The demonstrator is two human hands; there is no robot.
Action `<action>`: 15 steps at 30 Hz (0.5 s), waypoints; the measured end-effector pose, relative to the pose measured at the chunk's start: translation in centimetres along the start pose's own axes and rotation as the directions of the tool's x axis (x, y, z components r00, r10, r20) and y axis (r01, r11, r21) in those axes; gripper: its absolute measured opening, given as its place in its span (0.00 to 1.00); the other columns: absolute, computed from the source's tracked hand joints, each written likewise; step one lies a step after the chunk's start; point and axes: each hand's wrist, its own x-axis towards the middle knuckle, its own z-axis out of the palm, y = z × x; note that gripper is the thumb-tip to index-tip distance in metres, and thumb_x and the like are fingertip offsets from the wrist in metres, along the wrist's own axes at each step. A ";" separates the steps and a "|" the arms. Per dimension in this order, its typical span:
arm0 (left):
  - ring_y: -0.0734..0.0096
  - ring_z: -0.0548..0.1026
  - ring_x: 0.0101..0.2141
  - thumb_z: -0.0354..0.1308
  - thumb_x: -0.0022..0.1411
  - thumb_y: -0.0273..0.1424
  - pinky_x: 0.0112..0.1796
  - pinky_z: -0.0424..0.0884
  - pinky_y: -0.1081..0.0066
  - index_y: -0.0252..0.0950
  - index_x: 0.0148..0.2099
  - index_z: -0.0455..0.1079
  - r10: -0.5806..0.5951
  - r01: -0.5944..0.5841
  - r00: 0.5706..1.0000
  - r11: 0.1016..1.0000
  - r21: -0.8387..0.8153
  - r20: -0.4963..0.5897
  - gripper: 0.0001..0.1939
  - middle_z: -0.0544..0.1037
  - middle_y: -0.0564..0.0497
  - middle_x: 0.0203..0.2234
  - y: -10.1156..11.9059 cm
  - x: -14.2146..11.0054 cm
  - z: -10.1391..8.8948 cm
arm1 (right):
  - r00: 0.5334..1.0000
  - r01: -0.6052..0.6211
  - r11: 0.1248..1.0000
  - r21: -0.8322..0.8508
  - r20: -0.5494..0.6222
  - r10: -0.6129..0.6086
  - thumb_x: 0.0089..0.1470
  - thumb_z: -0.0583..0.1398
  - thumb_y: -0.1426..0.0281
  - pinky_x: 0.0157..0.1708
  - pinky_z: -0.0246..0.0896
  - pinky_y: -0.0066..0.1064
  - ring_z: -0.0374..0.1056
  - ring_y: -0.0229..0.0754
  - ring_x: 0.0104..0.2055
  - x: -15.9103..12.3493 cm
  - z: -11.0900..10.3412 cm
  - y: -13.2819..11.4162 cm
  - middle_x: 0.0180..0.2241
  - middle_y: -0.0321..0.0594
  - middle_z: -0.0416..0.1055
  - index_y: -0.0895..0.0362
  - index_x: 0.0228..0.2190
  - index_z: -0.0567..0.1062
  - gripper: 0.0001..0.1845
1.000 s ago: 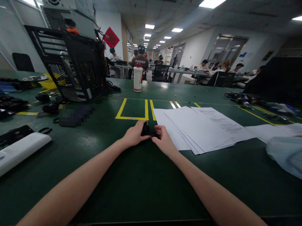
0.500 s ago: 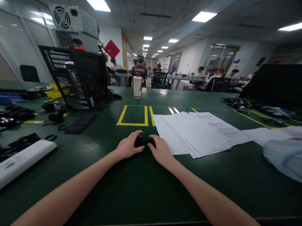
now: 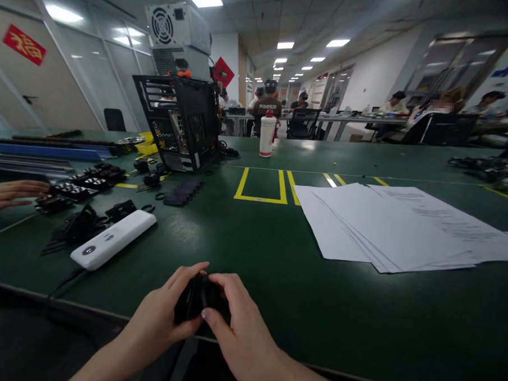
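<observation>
Both my hands grip one small black object (image 3: 196, 300) at the near edge of the green table (image 3: 276, 253). My left hand (image 3: 160, 318) wraps its left side, fingers curled over the top. On the other side, my right hand (image 3: 239, 327) closes its fingers and thumb round it. The hands hide most of the object, and I cannot make out what it is.
A spread stack of white papers (image 3: 395, 225) lies to the right. A white oblong device (image 3: 112, 239) and black parts (image 3: 79, 191) lie to the left, where another person's hand (image 3: 9, 194) rests. An open computer case (image 3: 185, 123) and a white bottle (image 3: 267, 136) stand farther back. People sit at distant tables.
My hands have drawn the black object back from the middle of the table to its near edge. The view has swung left, bringing another person's hand into sight.
</observation>
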 end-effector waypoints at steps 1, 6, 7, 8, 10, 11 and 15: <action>0.67 0.70 0.42 0.51 0.47 0.25 0.39 0.69 0.71 0.48 0.55 0.46 0.005 -0.005 1.000 1.000 0.000 -0.009 0.33 0.64 0.53 0.46 -0.4 -0.4 -0.1 | 1.000 -0.012 0.999 0.043 0.004 0.012 0.47 0.55 0.77 0.49 0.54 0.36 0.59 0.40 0.47 0.4 0.6 0.0 0.44 0.38 0.62 0.53 0.43 0.63 0.20; 0.66 0.69 0.44 0.53 0.48 0.25 0.41 0.68 0.70 0.49 0.55 0.47 0.030 -0.031 0.997 0.999 -0.023 -0.069 0.33 0.64 0.52 0.48 -2.0 -1.5 -0.7 | 0.997 -0.078 0.910 0.407 0.056 0.061 0.46 0.56 0.76 0.47 0.58 0.33 0.61 0.39 0.46 1.8 2.7 0.3 0.43 0.39 0.63 0.53 0.42 0.63 0.18; 0.65 0.69 0.44 0.54 0.49 0.27 0.41 0.68 0.70 0.48 0.55 0.47 0.007 -0.011 0.995 0.999 -0.037 -0.096 0.32 0.64 0.51 0.47 -2.3 -1.8 -0.7 | 0.996 -0.088 0.861 0.501 0.048 0.073 0.47 0.56 0.75 0.47 0.58 0.33 0.61 0.39 0.47 1.9 3.0 0.3 0.43 0.39 0.63 0.53 0.42 0.62 0.18; 0.64 0.69 0.44 0.54 0.50 0.29 0.41 0.68 0.69 0.47 0.55 0.47 -0.022 0.015 0.992 0.998 -0.058 -0.128 0.31 0.65 0.50 0.47 -2.6 -2.0 -0.7 | 0.995 -0.093 0.803 0.589 0.035 0.089 0.47 0.56 0.74 0.47 0.58 0.33 0.62 0.39 0.46 2.1 3.2 0.3 0.42 0.40 0.64 0.54 0.41 0.61 0.17; 0.63 0.70 0.43 0.55 0.51 0.33 0.40 0.69 0.68 0.46 0.55 0.47 -0.087 0.068 0.980 0.991 -0.113 -0.180 0.30 0.67 0.48 0.46 -3.1 -2.4 -0.6 | 0.992 -0.086 0.688 0.721 -0.001 0.125 0.47 0.56 0.73 0.46 0.58 0.33 0.64 0.38 0.44 2.2 3.8 0.3 0.39 0.40 0.65 0.55 0.39 0.59 0.16; 0.63 0.71 0.42 0.55 0.51 0.34 0.40 0.69 0.67 0.45 0.55 0.47 -0.104 0.079 0.975 0.988 -0.135 -0.197 0.30 0.67 0.48 0.45 -3.3 -2.6 -0.5 | 0.990 -0.077 0.647 0.759 -0.019 0.140 0.47 0.57 0.73 0.45 0.59 0.33 0.65 0.38 0.42 2.3 4.1 0.3 0.37 0.39 0.66 0.55 0.38 0.58 0.16; 0.61 0.70 0.43 0.55 0.52 0.37 0.41 0.69 0.64 0.43 0.55 0.48 -0.136 0.085 0.947 0.979 -0.183 -0.289 0.30 0.68 0.46 0.46 -3.7 -3.0 -0.1 | 0.987 -0.054 0.705 0.707 -0.068 0.144 0.43 0.57 0.76 0.40 0.61 0.30 0.64 0.36 0.38 2.1 5.1 0.3 0.35 0.36 0.63 0.55 0.32 0.58 0.13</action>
